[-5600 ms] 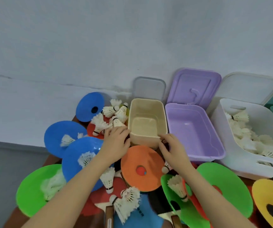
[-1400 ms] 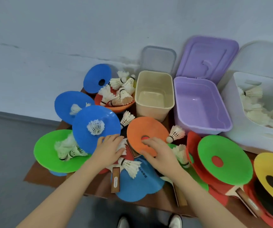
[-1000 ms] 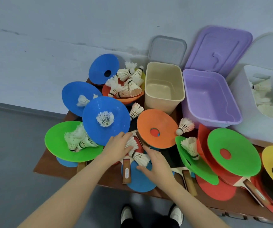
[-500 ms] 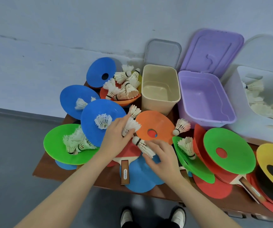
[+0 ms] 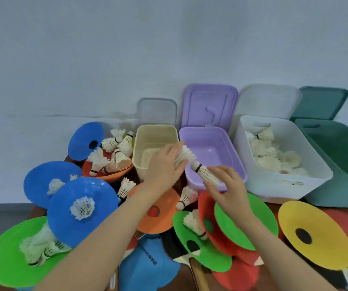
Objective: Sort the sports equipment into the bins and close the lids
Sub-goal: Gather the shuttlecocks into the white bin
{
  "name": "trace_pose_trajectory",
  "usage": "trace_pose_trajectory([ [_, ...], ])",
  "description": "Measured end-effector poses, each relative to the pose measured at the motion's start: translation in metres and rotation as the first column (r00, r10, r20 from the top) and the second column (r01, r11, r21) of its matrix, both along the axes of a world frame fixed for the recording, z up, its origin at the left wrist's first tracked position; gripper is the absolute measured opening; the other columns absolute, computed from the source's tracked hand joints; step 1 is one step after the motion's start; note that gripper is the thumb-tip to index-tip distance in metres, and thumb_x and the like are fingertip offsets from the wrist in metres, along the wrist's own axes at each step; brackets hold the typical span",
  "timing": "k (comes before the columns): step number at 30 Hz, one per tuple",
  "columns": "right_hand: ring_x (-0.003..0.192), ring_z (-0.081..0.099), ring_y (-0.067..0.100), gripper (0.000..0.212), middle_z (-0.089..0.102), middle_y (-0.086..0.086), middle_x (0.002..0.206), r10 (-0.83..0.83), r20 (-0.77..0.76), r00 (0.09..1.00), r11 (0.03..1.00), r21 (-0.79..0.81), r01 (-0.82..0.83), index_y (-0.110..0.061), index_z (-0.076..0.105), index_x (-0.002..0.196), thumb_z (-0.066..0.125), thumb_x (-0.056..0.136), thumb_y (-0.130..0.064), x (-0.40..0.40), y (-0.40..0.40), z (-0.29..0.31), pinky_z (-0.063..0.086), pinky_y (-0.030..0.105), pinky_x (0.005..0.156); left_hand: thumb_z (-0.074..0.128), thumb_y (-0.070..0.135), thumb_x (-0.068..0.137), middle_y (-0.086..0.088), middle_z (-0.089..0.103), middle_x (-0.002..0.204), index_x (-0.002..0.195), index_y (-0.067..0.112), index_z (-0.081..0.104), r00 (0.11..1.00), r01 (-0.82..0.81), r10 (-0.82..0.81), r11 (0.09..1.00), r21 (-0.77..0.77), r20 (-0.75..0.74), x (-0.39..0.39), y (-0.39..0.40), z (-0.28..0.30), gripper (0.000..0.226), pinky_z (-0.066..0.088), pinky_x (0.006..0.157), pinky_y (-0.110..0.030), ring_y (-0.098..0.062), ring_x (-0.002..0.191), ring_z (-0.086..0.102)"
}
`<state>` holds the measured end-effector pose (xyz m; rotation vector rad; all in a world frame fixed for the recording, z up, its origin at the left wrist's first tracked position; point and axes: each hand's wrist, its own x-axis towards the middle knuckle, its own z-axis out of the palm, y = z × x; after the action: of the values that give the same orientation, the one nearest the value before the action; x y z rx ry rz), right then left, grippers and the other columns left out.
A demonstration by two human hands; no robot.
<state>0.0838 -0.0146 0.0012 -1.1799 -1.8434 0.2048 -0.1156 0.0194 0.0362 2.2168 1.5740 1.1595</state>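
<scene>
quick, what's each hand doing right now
Left hand: closed around a white feathered shuttlecock.
Right hand: pinching another white feathered shuttlecock with a black-banded cork tip.

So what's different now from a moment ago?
Both hands have lifted off the pile, each gripping a shuttlecock: the left hand holds one, the right hand another, over the purple bin. The white bin still holds shuttlecocks; all lids stay open.
</scene>
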Motion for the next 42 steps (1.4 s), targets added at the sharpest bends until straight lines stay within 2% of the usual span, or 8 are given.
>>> trace_pose_trajectory([
  [6, 0.090, 0.056, 0.014, 0.035, 0.061, 0.000, 0.099, -0.037, -0.001, 0.999, 0.999, 0.024, 0.037, -0.011, 0.067, 0.108, 0.058, 0.082, -0.033, 0.088, 0.045, 0.022, 0.044, 0.028, 0.078, 0.056, 0.031, 0.084, -0.013, 0.057, 0.120, 0.137, 0.011, 0.043, 0.994, 0.064, -0.063, 0.998, 0.017, -0.086, 0.082, 0.047, 0.011, 0.058, 0.043, 0.088, -0.038, -0.032, 0.106, 0.055],
  [11, 0.093, 0.056, 0.013, 0.037, 0.060, -0.002, 0.101, -0.127, -0.007, 0.992, 0.992, 0.016, 0.127, -0.013, 0.066, 0.112, 0.062, 0.082, -0.033, 0.159, 0.083, 0.026, 0.043, 0.024, 0.082, 0.067, 0.022, 0.082, -0.010, 0.058, 0.122, 0.137, 0.010, 0.039, 0.999, 0.049, -0.049, 0.996, -0.071, 0.008, 0.153, 0.089, 0.016, 0.063, 0.042, 0.091, -0.042, -0.032, 0.107, 0.055],
  [20, 0.107, 0.051, 0.025, 0.040, 0.057, 0.007, 0.115, -0.332, 0.069, 0.941, 0.939, -0.075, 0.337, -0.013, 0.058, 0.121, 0.068, 0.083, -0.021, 0.259, 0.165, 0.022, 0.037, 0.034, 0.095, 0.059, 0.025, 0.088, -0.003, 0.051, 0.132, 0.139, 0.021, 0.034, 0.988, 0.106, -0.078, 0.971, -0.215, 0.134, 0.264, 0.152, 0.007, 0.057, 0.041, 0.095, -0.038, -0.025, 0.117, 0.050],
  [23, 0.112, 0.050, 0.024, 0.038, 0.056, 0.003, 0.119, -0.395, 0.160, 0.905, 0.900, -0.127, 0.416, -0.018, 0.058, 0.120, 0.066, 0.084, -0.028, 0.276, 0.189, 0.022, 0.030, 0.039, 0.096, 0.056, 0.026, 0.090, -0.006, 0.045, 0.138, 0.141, 0.017, 0.032, 0.998, 0.062, -0.065, 0.968, -0.245, -0.002, 0.283, 0.175, 0.004, 0.057, 0.036, 0.099, -0.035, -0.024, 0.122, 0.045],
  [27, 0.114, 0.047, 0.017, 0.034, 0.052, -0.004, 0.124, -0.264, 0.363, 0.893, 0.873, -0.303, 0.381, -0.028, 0.057, 0.121, 0.057, 0.088, -0.038, 0.287, 0.209, 0.005, 0.022, 0.033, 0.096, 0.051, 0.034, 0.090, -0.004, 0.053, 0.126, 0.130, 0.016, 0.043, 0.890, -0.061, -0.082, 0.954, -0.294, -0.449, 0.295, 0.193, -0.014, 0.045, 0.027, 0.091, -0.037, -0.026, 0.118, 0.042],
  [29, 0.118, 0.045, 0.013, 0.035, 0.050, -0.008, 0.129, -0.184, 0.445, 0.876, 0.861, -0.358, 0.362, -0.031, 0.054, 0.123, 0.051, 0.090, -0.042, 0.289, 0.211, -0.008, 0.020, 0.032, 0.098, 0.048, 0.040, 0.089, -0.001, 0.046, 0.133, 0.129, 0.015, 0.044, 0.835, -0.087, -0.107, 0.943, -0.322, -0.540, 0.295, 0.194, -0.028, 0.047, 0.022, 0.095, -0.038, -0.023, 0.123, 0.032],
  [35, 0.143, 0.009, 0.009, 0.055, 0.016, -0.007, 0.156, 0.124, 0.514, 0.849, 0.717, -0.638, 0.282, -0.031, 0.019, 0.148, 0.012, 0.098, -0.052, 0.290, 0.203, -0.027, -0.010, 0.040, 0.113, 0.026, 0.041, 0.099, 0.005, 0.016, 0.155, 0.144, 0.019, 0.027, 0.810, -0.048, -0.187, 0.924, -0.380, -0.556, 0.290, 0.186, -0.039, 0.050, 0.006, 0.111, -0.045, -0.017, 0.142, 0.006],
  [42, 0.141, 0.018, 0.016, 0.052, 0.021, -0.005, 0.155, -0.014, 0.549, 0.836, 0.845, -0.441, 0.304, -0.031, 0.022, 0.146, 0.020, 0.098, -0.050, 0.274, 0.190, 0.000, 0.004, 0.040, 0.114, 0.032, 0.035, 0.099, 0.000, 0.024, 0.153, 0.143, 0.018, 0.031, 0.891, -0.085, -0.044, 0.961, -0.262, -0.451, 0.273, 0.168, -0.014, 0.047, 0.008, 0.111, -0.035, -0.016, 0.141, 0.016],
])
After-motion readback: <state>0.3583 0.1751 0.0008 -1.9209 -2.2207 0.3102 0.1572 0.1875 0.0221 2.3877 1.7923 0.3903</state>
